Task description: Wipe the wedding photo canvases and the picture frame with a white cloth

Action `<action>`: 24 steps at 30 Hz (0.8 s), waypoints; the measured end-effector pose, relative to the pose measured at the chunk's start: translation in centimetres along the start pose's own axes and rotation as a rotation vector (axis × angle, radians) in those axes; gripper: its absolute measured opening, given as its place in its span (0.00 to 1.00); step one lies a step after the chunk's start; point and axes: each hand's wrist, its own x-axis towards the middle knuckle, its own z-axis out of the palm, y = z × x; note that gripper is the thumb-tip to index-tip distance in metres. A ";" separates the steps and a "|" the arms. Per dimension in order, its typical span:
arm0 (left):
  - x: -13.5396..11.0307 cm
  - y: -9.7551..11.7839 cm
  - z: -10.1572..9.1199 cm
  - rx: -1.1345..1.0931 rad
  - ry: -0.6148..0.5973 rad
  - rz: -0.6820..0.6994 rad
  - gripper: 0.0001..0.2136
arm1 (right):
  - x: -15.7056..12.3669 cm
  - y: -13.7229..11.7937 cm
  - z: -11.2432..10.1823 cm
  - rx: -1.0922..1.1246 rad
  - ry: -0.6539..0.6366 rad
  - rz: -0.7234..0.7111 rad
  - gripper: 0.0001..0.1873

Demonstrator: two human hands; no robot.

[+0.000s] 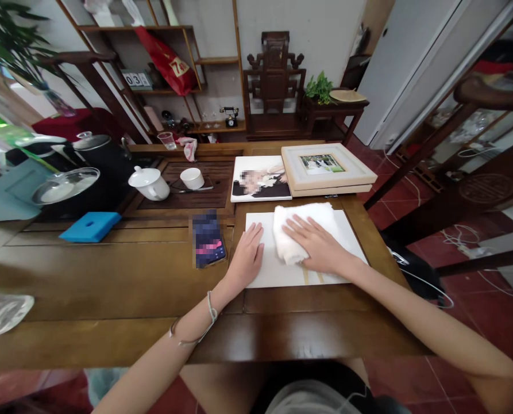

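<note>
A flat white board (277, 275) lies on the wooden table (153, 293) in front of me, with two tan strips near its front edge. My left hand (248, 259) rests flat on the board's left side, fingers stretched out. On top of a folded white towel (327, 221) lies my right hand (310, 241), palm down with the fingers spread, pressing the towel against the board. The towel covers the board's upper middle. Left of the board is a phone (208, 241) with a blurred screen.
Behind the board lie a photo panel (262, 192) and stacked picture frames (329, 184). A tea tray (174, 201) at the left bears a white lidded bowl (149, 183) and a white cup (192, 178). Farther left are a blue box (90, 226) and a glass-lidded pot (66, 187).
</note>
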 end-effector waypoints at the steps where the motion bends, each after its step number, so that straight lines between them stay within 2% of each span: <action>1: 0.0 -0.1 0.0 0.002 0.002 0.003 0.21 | 0.8 0.6 0.1 -0.007 0.026 0.005 0.44; 3: 0.0 -0.1 0.1 0.005 0.002 0.010 0.21 | 1.5 1.0 0.2 -0.015 0.044 0.005 0.44; 5: 0.0 -0.1 0.1 0.008 0.002 0.014 0.21 | 0.7 0.2 0.4 -0.026 0.025 -0.015 0.45; 10: -0.1 -0.2 0.1 -0.004 0.021 0.019 0.21 | -5.5 -4.4 0.7 -0.003 -0.074 -0.087 0.53; 13: -0.1 -0.2 0.1 -0.017 0.014 0.025 0.21 | -8.1 -5.6 0.3 0.077 -0.117 -0.102 0.54; 16: -0.1 -0.3 0.1 -0.019 0.012 0.022 0.21 | -7.4 -3.7 -0.1 0.181 -0.102 -0.076 0.52; 21: 0.0 -0.2 -0.1 -0.014 0.004 0.006 0.22 | -2.6 1.6 0.0 0.261 0.072 0.000 0.48; 24: 0.0 -0.1 -0.2 -0.020 0.001 0.008 0.22 | -1.5 2.3 0.3 0.218 0.101 0.007 0.46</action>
